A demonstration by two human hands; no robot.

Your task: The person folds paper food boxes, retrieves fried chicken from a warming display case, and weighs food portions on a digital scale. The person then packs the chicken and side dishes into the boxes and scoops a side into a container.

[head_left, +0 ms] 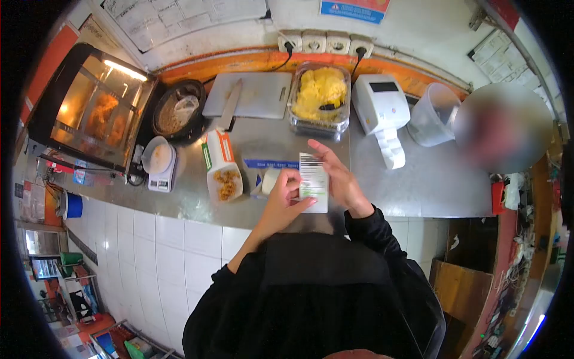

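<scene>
My left hand (284, 197) is closed on a white printed receipt (313, 179), with the thumb pressed on its lower part and the fingers at its left edge. Along the receipt's right side is my right hand (342, 179), fingers stretched out and apart; whether it touches the paper I cannot tell. Behind the receipt lies a blue-edged wrapper (263, 163) with a white bundle (270, 179), partly covered by my left hand. To the left stands an open paper box (221, 149) with brown fried pieces (227, 184) at its near end.
Along the counter (257, 140) stand a lit food warmer (95, 113), a kitchen scale (160, 179) with a cup, a black bowl (179, 107), a cutting board (269, 96) with a knife (231, 105), a tub of yellow food (320, 96), a label printer (382, 102) and a clear bucket (431, 116).
</scene>
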